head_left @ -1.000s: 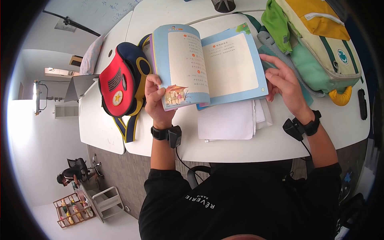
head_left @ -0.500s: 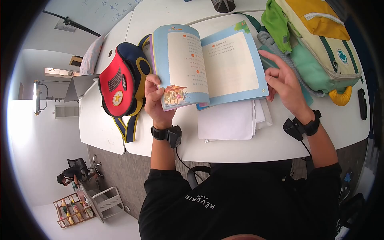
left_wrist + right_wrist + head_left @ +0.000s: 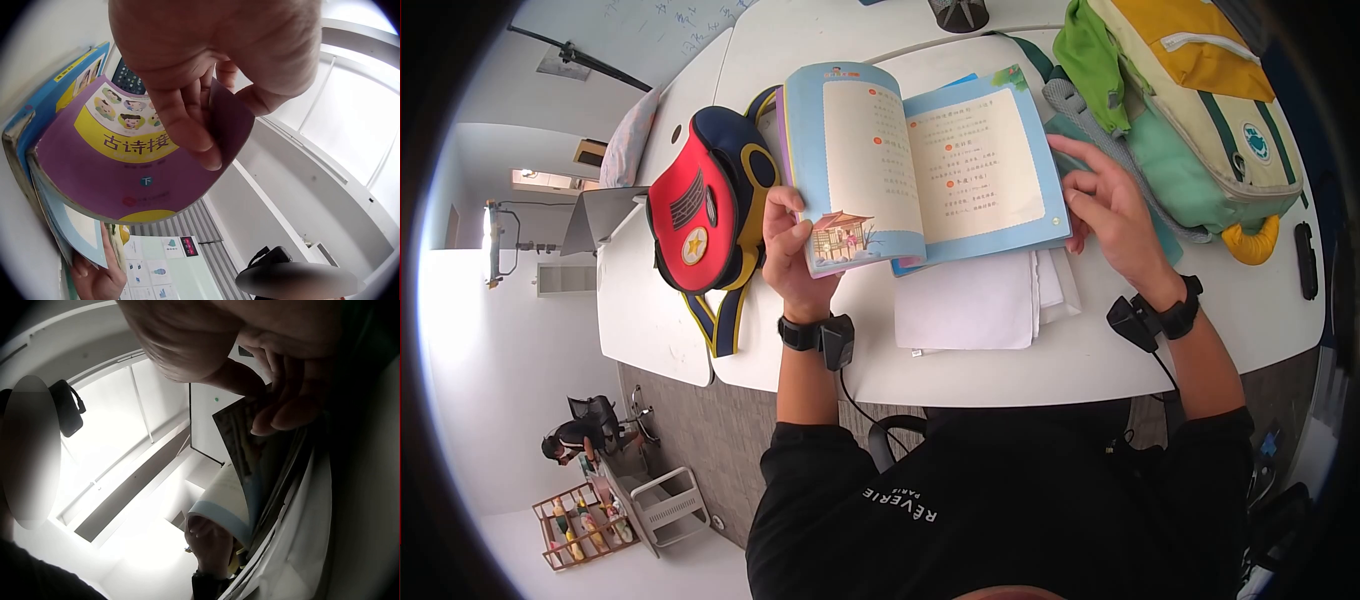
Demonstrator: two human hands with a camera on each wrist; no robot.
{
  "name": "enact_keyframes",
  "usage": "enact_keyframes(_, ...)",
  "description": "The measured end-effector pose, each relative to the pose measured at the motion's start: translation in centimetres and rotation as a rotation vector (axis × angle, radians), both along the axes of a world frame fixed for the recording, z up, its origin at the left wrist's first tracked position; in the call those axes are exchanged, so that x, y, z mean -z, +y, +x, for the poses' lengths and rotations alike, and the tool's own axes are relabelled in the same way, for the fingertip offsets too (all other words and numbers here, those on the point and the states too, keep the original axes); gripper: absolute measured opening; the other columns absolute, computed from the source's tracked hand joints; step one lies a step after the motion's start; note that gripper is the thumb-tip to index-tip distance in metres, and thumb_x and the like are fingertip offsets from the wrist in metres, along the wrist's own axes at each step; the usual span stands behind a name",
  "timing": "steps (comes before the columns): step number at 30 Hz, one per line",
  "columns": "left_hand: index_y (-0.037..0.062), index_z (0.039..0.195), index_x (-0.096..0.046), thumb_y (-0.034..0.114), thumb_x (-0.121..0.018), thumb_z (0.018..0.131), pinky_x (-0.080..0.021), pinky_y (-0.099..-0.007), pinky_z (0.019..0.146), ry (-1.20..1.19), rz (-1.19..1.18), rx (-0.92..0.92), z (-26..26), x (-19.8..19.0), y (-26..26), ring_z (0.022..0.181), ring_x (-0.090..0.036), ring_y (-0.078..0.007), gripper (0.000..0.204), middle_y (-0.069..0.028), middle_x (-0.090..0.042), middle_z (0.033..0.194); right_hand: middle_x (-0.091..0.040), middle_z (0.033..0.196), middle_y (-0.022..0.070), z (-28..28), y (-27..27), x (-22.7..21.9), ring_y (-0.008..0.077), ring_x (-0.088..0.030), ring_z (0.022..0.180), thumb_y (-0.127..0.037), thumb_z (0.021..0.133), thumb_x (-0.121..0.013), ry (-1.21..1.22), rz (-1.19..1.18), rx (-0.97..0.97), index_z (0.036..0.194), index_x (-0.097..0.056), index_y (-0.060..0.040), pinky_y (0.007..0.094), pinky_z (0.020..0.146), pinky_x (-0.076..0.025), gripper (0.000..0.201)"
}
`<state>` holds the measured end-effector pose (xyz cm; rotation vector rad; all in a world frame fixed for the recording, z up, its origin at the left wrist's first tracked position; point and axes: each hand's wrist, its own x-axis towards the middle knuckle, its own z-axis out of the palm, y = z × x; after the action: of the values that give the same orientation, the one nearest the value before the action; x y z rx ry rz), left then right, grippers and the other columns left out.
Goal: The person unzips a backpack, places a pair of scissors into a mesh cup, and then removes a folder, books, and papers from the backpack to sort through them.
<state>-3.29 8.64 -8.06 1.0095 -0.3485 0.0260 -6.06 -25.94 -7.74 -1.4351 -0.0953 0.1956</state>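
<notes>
An open book point(image 3: 980, 170) with blue-bordered pages is held up over the table, its left pages curving upward. My left hand point(image 3: 790, 245) grips its left lower edge, the thumb on the page beside a small house picture. In the left wrist view, the fingers press the purple cover point(image 3: 94, 150) from behind. My right hand point(image 3: 1112, 205) pinches the book's lower right corner, its index finger stretched along the page edge. The right wrist view shows thumb and fingertips at the dark, shaded corner point(image 3: 234, 428). Beneath lies another blue book point(image 3: 19, 119), mostly hidden in the head view.
White papers point(image 3: 965, 310) lie under the book on the white table point(image 3: 850, 360). A red and navy bag point(image 3: 690, 215) stands at left, a green and yellow backpack point(image 3: 1215, 140) at right. A black pen holder point(image 3: 958, 14) sits at the back, a black case point(image 3: 1306, 260) far right.
Both facing pages now carry different text, with the right page fuller than before. My right index finger has shifted slightly down along the page edge. My left hand keeps its place.
</notes>
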Motion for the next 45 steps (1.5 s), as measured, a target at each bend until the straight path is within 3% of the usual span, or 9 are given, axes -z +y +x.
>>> enact_keyframes(8,0.0092,0.103,-0.042,0.011,-0.052,0.084,-0.058,-0.0473,0.088,0.008,-0.001,-0.006,-0.05,-0.14,-0.14,0.105,-0.066,-0.0389,0.021,-0.0248,-0.058,0.114,-0.061,0.082,0.0058,0.00,-0.17,0.01,0.0085,-0.055,0.056,0.001,0.092,-0.044,-0.013,-0.020,-0.014,0.143,-0.042,0.0002,0.0232,0.050,-0.047,0.051)
enact_keyframes(14,0.0092,0.103,-0.043,0.012,-0.053,0.084,-0.058,-0.0471,0.087,0.004,0.000,0.001,-0.05,-0.10,-0.06,0.104,-0.066,-0.0383,0.022,-0.0244,-0.059,0.113,-0.062,0.085,0.0085,-0.59,-0.21,-0.04,0.0105,-0.058,0.056,0.005,0.084,-0.042,-0.119,-0.051,0.007,0.143,-0.042,0.0004,0.0240,0.050,-0.049,0.059)
enact_keyframes(17,0.0092,0.103,-0.043,0.012,-0.053,0.084,-0.058,-0.0465,0.087,0.004,-0.001,0.000,-0.01,0.03,0.02,0.103,-0.066,-0.0378,0.022,-0.0241,-0.059,0.112,-0.062,0.087,0.0096,-0.60,-0.37,-0.03,0.0115,-0.058,0.055,0.005,0.082,-0.042,-0.075,0.140,-0.021,0.144,-0.041,0.0000,0.0232,0.051,-0.050,0.062)
enact_keyframes(20,0.0091,0.103,-0.043,0.012,-0.053,0.084,-0.058,-0.0458,0.086,0.002,0.000,0.001,-0.10,-0.22,-0.34,0.102,-0.066,-0.0374,0.021,-0.0240,-0.059,0.112,-0.061,0.087,0.0087,-0.53,-0.17,-0.58,0.0109,-0.059,0.057,0.004,0.084,-0.045,-0.033,0.101,-0.033,0.141,-0.045,-0.0003,0.0226,0.050,-0.050,0.058)
enact_keyframes(22,0.0091,0.103,-0.043,0.012,-0.052,0.085,-0.059,-0.0455,0.086,0.002,-0.001,0.002,-0.13,-0.29,-0.42,0.102,-0.067,-0.0373,0.021,-0.0239,-0.059,0.112,-0.060,0.086,0.0071,-0.47,-0.09,-0.70,0.0094,-0.060,0.060,0.004,0.086,-0.050,-0.065,-0.126,-0.034,0.138,-0.049,-0.0009,0.0222,0.051,-0.051,0.052)
enact_keyframes(45,0.0073,0.106,-0.044,0.007,-0.052,0.082,-0.058,-0.0461,0.086,0.020,-0.030,0.035,-0.27,-0.47,-0.39,0.103,-0.066,-0.0386,0.026,-0.0257,-0.059,0.114,-0.057,0.080,0.0035,-0.24,-0.03,-0.23,0.0079,-0.060,0.058,0.005,0.088,-0.050,-0.063,-0.175,-0.025,0.135,-0.053,-0.0027,0.0216,0.050,-0.051,0.048)
